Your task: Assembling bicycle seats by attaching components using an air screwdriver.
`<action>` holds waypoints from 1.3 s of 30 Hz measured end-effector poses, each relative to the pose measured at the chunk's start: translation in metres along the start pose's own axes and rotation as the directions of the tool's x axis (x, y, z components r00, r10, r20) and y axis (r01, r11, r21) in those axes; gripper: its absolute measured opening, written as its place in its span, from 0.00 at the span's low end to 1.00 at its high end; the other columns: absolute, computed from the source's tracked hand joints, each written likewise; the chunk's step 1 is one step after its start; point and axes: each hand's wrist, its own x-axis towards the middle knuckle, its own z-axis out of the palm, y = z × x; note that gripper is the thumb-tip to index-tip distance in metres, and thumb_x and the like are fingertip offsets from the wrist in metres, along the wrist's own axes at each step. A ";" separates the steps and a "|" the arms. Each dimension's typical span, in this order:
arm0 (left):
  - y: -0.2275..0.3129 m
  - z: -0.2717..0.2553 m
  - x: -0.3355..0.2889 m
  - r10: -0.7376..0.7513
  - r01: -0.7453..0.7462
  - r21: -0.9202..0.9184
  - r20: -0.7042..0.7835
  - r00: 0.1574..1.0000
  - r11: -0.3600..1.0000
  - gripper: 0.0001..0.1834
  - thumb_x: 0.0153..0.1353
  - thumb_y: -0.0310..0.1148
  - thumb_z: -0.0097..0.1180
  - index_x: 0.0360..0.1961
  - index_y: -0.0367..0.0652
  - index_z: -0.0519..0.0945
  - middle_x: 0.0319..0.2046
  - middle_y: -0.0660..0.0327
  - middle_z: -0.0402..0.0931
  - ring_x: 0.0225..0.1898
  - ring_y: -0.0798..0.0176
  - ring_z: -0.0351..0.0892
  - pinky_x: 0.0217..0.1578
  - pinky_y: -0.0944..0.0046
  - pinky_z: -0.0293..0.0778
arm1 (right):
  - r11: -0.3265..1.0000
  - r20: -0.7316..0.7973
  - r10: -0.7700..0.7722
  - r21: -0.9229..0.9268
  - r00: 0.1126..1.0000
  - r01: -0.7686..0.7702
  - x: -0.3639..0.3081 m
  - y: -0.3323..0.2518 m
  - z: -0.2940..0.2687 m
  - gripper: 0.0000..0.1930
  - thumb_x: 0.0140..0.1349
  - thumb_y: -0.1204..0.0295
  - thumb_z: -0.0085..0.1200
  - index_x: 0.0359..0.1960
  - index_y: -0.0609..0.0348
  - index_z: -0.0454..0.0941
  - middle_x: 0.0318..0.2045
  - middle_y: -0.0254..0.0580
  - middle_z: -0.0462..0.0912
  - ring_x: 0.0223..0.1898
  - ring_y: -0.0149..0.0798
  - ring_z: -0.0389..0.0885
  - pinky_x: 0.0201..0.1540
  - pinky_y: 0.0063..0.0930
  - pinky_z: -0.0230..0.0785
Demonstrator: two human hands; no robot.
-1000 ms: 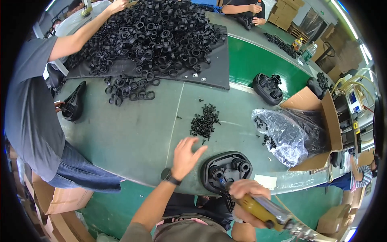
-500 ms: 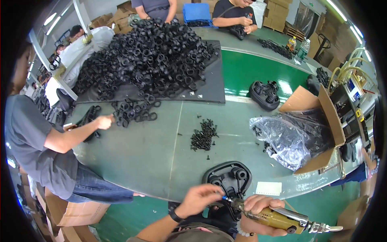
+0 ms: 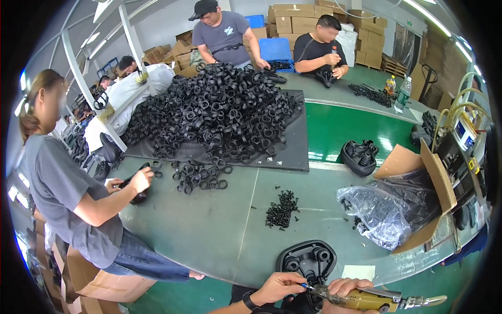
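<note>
In my right hand [image 3: 342, 289] is a gold pneumatic screwdriver [image 3: 361, 300], its bit pointing left and its air hose trailing off to the right. My left hand [image 3: 282, 288] is closed in a pinch at the bit's bluish tip. What the fingertips hold there, perhaps a screw, is too small to make out. Just beyond both hands a black plastic housing [image 3: 328, 264] with round posts inside lies at the table's near edge. Its near part is covered by my hands and the tool. Past it lies a small heap of black screws [image 3: 282, 209].
A large mound of black rings [image 3: 209, 115] covers a dark mat [image 3: 293, 146]. On the right stands an open carton [image 3: 447, 183] with a plastic bag [image 3: 384, 225]. Another black housing [image 3: 360, 157] lies beyond. Co-workers sit or stand at left and far side; a paper [image 3: 358, 272] lies nearby.
The view has tilted up, so everything sits lower and further right. My hands keep the same hold at the bit. The left co-worker's hand has drawn back from the rings to a black part.
</note>
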 end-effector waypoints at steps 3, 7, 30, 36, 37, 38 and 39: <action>0.004 0.004 0.003 -0.112 0.115 0.109 -0.029 0.993 0.987 0.09 0.62 0.25 0.57 0.43 0.37 0.81 0.32 0.62 0.78 0.31 0.72 0.78 0.32 0.72 0.74 | 0.997 -0.020 0.002 -0.078 1.000 -0.003 0.004 -0.004 0.003 0.49 0.50 0.23 0.35 0.52 0.61 0.69 0.27 0.48 0.77 0.23 0.46 0.72 0.28 0.40 0.67; 0.015 -0.003 -0.001 -0.251 0.313 -0.385 0.203 0.946 0.868 0.18 0.68 0.37 0.50 0.51 0.34 0.76 0.33 0.57 0.79 0.35 0.68 0.78 0.37 0.67 0.74 | 0.983 -0.186 0.033 -0.169 0.982 -0.065 0.013 0.006 0.018 0.44 0.53 0.24 0.29 0.43 0.57 0.68 0.16 0.41 0.71 0.11 0.40 0.67 0.15 0.34 0.64; 0.025 -0.033 0.167 -0.179 -0.454 0.829 0.526 0.831 0.328 0.29 0.36 0.28 0.66 0.44 0.40 0.71 0.45 0.59 0.70 0.47 0.48 0.66 0.50 0.57 0.68 | 0.865 0.253 0.070 -0.497 0.965 0.068 0.054 0.073 -0.052 0.28 0.54 0.48 0.59 0.39 0.66 0.72 0.26 0.43 0.80 0.27 0.36 0.78 0.33 0.30 0.73; 0.021 -0.029 0.172 -0.201 -0.459 0.836 0.526 0.826 0.302 0.29 0.36 0.29 0.66 0.45 0.43 0.72 0.46 0.59 0.70 0.49 0.47 0.65 0.51 0.54 0.65 | 0.835 0.276 0.245 -0.548 0.929 -0.058 0.055 0.071 -0.070 0.34 0.49 0.44 0.62 0.43 0.64 0.71 0.28 0.44 0.79 0.28 0.37 0.76 0.34 0.28 0.71; 0.019 -0.032 0.172 -0.210 -0.441 0.846 0.509 0.835 0.300 0.30 0.36 0.29 0.66 0.45 0.44 0.72 0.47 0.59 0.70 0.50 0.47 0.65 0.51 0.53 0.64 | 0.866 0.186 0.291 -0.469 0.939 -0.175 0.052 0.074 -0.071 0.28 0.48 0.53 0.65 0.42 0.64 0.74 0.27 0.41 0.80 0.26 0.35 0.76 0.33 0.26 0.70; 0.015 -0.035 0.172 -0.209 -0.452 0.829 0.531 0.821 0.329 0.32 0.37 0.29 0.66 0.48 0.46 0.72 0.51 0.58 0.69 0.51 0.47 0.64 0.52 0.53 0.63 | 0.881 0.144 0.371 -0.367 0.918 -0.298 0.049 0.070 -0.070 0.29 0.44 0.57 0.67 0.44 0.64 0.74 0.29 0.41 0.80 0.28 0.34 0.76 0.34 0.25 0.69; 0.019 -0.030 0.169 -0.244 -0.459 0.832 0.536 0.808 0.311 0.30 0.38 0.30 0.66 0.47 0.45 0.74 0.54 0.56 0.69 0.53 0.47 0.65 0.54 0.54 0.64 | 0.823 0.095 0.358 -0.503 0.929 -0.266 0.041 0.064 -0.088 0.31 0.41 0.60 0.69 0.46 0.64 0.74 0.31 0.41 0.80 0.30 0.33 0.76 0.34 0.25 0.69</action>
